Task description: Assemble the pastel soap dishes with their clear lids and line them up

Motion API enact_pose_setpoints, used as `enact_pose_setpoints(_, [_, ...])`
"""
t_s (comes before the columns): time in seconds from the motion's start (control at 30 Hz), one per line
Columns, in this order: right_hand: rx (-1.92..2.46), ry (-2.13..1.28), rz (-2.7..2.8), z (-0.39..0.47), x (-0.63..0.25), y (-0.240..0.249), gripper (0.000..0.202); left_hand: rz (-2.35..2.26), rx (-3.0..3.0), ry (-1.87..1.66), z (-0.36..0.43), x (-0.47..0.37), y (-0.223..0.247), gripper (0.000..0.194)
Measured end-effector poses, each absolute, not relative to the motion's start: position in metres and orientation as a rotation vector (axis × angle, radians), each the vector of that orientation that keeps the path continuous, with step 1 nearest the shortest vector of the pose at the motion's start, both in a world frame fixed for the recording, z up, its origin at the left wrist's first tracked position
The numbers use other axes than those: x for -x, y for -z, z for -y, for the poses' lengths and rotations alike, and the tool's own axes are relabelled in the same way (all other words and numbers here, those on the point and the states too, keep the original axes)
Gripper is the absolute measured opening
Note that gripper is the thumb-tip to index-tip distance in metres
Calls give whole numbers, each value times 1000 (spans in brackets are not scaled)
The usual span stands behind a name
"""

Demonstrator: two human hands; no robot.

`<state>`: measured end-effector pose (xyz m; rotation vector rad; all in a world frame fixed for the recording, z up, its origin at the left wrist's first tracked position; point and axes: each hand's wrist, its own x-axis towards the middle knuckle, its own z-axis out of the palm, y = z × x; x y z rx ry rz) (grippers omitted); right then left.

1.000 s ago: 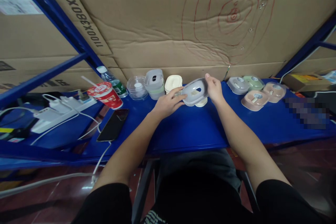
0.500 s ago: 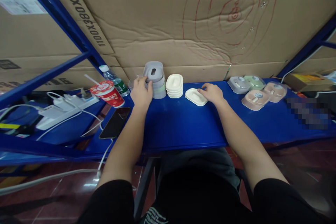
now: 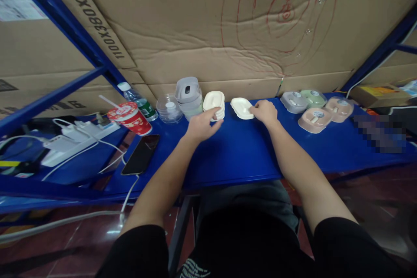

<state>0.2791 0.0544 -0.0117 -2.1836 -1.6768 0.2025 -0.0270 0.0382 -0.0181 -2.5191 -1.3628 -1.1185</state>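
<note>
My right hand (image 3: 266,113) pinches the right edge of a shallow cream-coloured tray (image 3: 241,107), which has rounded corners and a small raised part in its middle. It looks slightly tilted. My left hand (image 3: 204,125) reaches in front of a stack of similar cream trays (image 3: 213,97), thumb and fingers apart; whether a fingertip touches the stack I cannot tell. Left of that stack stands a pile of grey cases (image 3: 188,89), the top one with a dark oval slot. Clear plastic covers (image 3: 170,108) are piled beside them.
Several closed cases with clear covers, among them a pink one (image 3: 315,120), sit to the right. On the left are a red paper cup (image 3: 132,118) with a straw, a water bottle (image 3: 142,105), a phone (image 3: 140,155) on a cable, and a power strip (image 3: 80,141). Cardboard (image 3: 182,21) walls the back.
My left hand has moved right, from the grey cases to the front of the cream stack. My right hand has raised the cream tray's near edge, tilting it. The view has shifted slightly.
</note>
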Motion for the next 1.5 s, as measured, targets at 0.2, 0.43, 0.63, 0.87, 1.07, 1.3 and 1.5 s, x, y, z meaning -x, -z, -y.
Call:
enact_pose_setpoints(0.2, [1900, -194, 1391, -47, -251, 13, 23, 1250, 2753, 763, -18, -16, 31, 64])
enact_pose_setpoints(0.43, [1550, -262, 1556, -31, -211, 24, 37, 1425, 2547, 991, -32, -5, 30, 38])
enact_pose_setpoints(0.63, [1276, -496, 1881, -36, -205, 41, 73, 1828, 2447, 1108, -53, 5, 34, 46])
enact_pose_setpoints(0.87, [1255, -339, 2061, -36, -208, 44, 77, 1940, 2418, 1125, -58, 6, 38, 55])
enact_pose_setpoints(1.07, [1484, -112, 1909, -43, -238, 23, 72, 1796, 2562, 1092, -52, 7, 37, 61])
enact_pose_setpoints(1.3, [2089, 53, 1347, -55, -344, 3, 69, 1481, 2831, 972, -43, 7, 39, 49])
enact_pose_setpoints(1.5, [2293, 41, 1364, -60, -395, 14, 78, 1348, 2971, 839, -37, 2, 39, 44])
